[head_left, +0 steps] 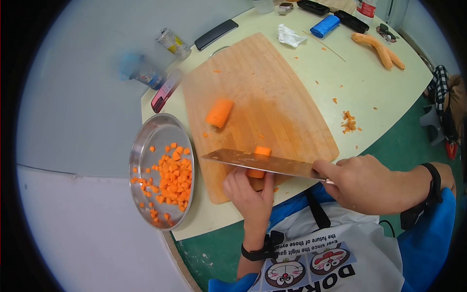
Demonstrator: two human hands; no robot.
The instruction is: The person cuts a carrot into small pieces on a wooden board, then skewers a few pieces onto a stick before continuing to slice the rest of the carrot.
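My right hand is wrapped round the handle of a wide-bladed cleaver. Its blade lies across a carrot piece near the front edge of the wooden cutting board. Fingers of my left hand press against that carrot piece on the near side of the blade, holding it to the board; the fingertips are partly behind the blade. Farther up the board rests another thick carrot chunk. Left of the board, a round metal tray holds a heap of carrot cubes.
Two peeled carrots and carrot scraps lie on the table. At the back are a blue roll, a crumpled tissue and a black case. A pink phone and a can stand by the wall.
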